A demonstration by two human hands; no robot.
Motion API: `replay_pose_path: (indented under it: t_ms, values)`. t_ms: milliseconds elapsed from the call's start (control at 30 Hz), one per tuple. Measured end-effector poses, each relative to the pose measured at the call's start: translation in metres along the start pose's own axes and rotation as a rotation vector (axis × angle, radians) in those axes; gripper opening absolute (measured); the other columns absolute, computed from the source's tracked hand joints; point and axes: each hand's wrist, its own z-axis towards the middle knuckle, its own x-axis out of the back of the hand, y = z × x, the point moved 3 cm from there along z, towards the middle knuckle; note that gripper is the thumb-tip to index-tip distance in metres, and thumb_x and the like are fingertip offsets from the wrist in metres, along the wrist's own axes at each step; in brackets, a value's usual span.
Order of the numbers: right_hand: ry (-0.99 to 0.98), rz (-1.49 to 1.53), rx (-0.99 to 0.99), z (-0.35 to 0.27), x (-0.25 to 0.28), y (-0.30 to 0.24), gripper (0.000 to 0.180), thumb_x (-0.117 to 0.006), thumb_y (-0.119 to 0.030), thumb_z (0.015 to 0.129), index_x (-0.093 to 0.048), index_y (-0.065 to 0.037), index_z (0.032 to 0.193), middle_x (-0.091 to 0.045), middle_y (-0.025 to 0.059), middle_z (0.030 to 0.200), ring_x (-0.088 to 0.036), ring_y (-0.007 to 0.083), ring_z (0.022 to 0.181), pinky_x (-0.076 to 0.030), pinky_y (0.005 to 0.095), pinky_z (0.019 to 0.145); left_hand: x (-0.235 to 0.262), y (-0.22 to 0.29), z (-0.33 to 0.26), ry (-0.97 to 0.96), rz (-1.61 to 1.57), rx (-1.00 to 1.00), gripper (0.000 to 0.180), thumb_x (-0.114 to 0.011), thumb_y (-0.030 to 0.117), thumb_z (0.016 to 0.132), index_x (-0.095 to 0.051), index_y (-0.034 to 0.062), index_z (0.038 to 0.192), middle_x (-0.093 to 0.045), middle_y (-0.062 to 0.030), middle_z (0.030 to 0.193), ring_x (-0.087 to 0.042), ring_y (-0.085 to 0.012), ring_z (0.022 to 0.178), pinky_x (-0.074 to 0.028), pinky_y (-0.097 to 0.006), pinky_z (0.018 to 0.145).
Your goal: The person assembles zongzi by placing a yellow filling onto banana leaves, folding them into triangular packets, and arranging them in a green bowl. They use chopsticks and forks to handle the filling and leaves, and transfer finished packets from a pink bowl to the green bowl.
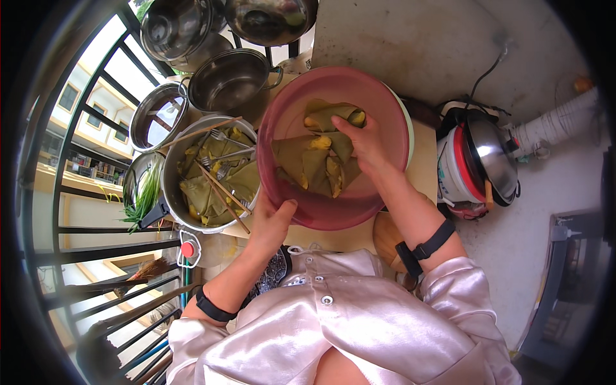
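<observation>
My right hand (362,142) is closed on a leaf-wrapped dumpling (328,118), its thumb pressed on the green leaf, with yellow filling showing at the ends. This happens over a pink basin (282,109), where several more leaf-wrapped dumplings (316,165) lie together, yellow filling poking out. At the basin's lower left rim, my left hand (273,223) grips the edge; some of its fingers are hidden. Just left of that hand stands a metal pot (168,183) of similar leaf parcels (224,194). Forks (222,171) and wooden chopsticks (221,192) lie across it.
Empty-looking metal pots (228,83) and lids stand behind at the left, by a black railing (61,199). Green onions (146,196) lie beside the pot handle. A pale green rim (409,128) shows under the basin. At right sits a cooker with a metal lid (491,157).
</observation>
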Motion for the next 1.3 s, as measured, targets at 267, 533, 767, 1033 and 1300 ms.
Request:
replay_pose_path:
  t_ms: [267,533,767,1033,1300]
  values:
    - [-0.023,0.076,0.144,-0.003,-0.002,-0.028,0.028,-0.064,-0.004,0.075,-0.054,0.001,0.101,-0.059,0.0061,0.094,-0.057,0.0130,0.082,-0.047,0.0262,0.072,0.005,0.001,0.005,0.017,-0.067,0.080,0.043,-0.045,-0.003,0.077,-0.037,0.0011,0.118,-0.052,-0.0054,0.101,-0.051,-0.0134,0.092,-0.044,-0.027,0.079]
    - [0.012,0.013,0.101,0.004,0.005,-0.043,0.025,-0.063,-0.001,0.075,-0.055,0.002,0.098,-0.060,0.0067,0.091,-0.058,0.0133,0.079,-0.048,0.0262,0.069,0.004,0.002,0.007,0.010,-0.091,0.122,0.040,-0.045,-0.002,0.078,-0.038,0.0020,0.117,-0.053,-0.0056,0.100,-0.053,-0.0140,0.089,-0.047,-0.027,0.077]
    - [-0.007,-0.002,0.202,0.007,0.003,-0.048,0.027,-0.063,-0.003,0.075,-0.055,0.002,0.100,-0.061,0.0069,0.091,-0.058,0.0141,0.078,-0.048,0.0262,0.068,0.004,0.003,0.007,0.017,-0.064,0.113,0.040,-0.045,-0.001,0.078,-0.038,0.0025,0.117,-0.054,-0.0072,0.100,-0.057,-0.0166,0.087,-0.052,-0.031,0.070]
    - [-0.058,0.046,-0.014,0.007,0.001,-0.058,0.029,-0.064,-0.010,0.077,-0.054,0.000,0.103,-0.060,0.0072,0.095,-0.059,0.0153,0.080,-0.050,0.0279,0.069,0.005,0.004,0.005,0.039,-0.064,0.168,0.036,-0.043,0.004,0.079,-0.041,0.0024,0.115,-0.056,-0.0097,0.100,-0.061,-0.0223,0.081,-0.054,-0.037,0.068]
    - [-0.010,0.228,-0.009,0.025,0.020,-0.073,0.029,-0.066,-0.010,0.075,-0.054,0.003,0.099,-0.060,0.0102,0.093,-0.059,0.0170,0.079,-0.051,0.0295,0.068,0.020,0.011,0.009,0.086,-0.125,0.134,0.031,-0.045,0.005,0.080,-0.045,0.0010,0.111,-0.057,-0.0102,0.099,-0.060,-0.0225,0.086,-0.053,-0.036,0.071]
